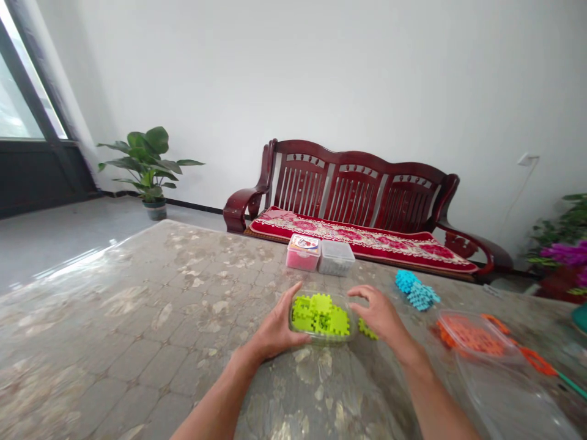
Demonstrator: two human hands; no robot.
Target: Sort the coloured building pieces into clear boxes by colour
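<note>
In the middle of the table stands a clear plastic container (321,339) holding bright green interlocking blocks (326,318). My left hand (279,324) wraps round its left end, with the thumb along the near rim and the fingers at the far side. At the container's right end is my right hand (378,311), its fingers bent and apart, the fingertips close to the rim. It holds nothing that I can see. More green blocks (367,330) lie on the table beside the container, partly covered by my right hand.
Behind the container stand a box of pink pieces (303,260) and a box of grey pieces (336,263). To the right lie blue blocks (417,290), a container of orange pieces (477,336) and a clear lid (518,397). A wooden bench (353,189) stands beyond the patterned table (151,318).
</note>
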